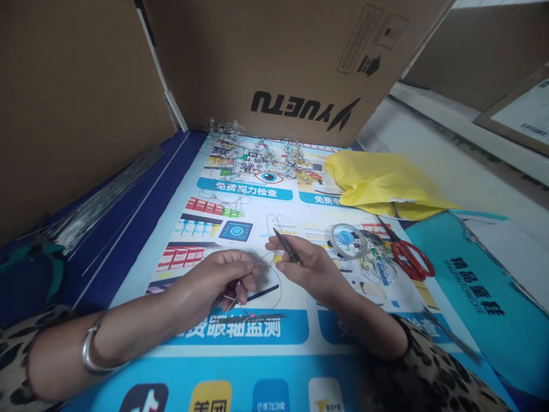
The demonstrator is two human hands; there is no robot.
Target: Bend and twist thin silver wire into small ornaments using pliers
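Note:
My left hand (221,280) is closed in a pinch on a thin wire piece (240,286) just above the printed poster (240,217) that covers the table. A loop of fine wire runs from it toward my right hand (304,266), which grips a slim dark tool (283,245) like tweezers, its tip pointing up and left. The two hands are close together near the poster's middle. A silver bangle (92,349) circles my left wrist.
A clear spool (346,240) and red-handled scissors (407,254) lie right of my hands. A yellow bag (381,183) sits behind them. Finished wire pieces (257,151) lie by the cardboard box (300,63). A bundle of straight wires (98,200) lies left.

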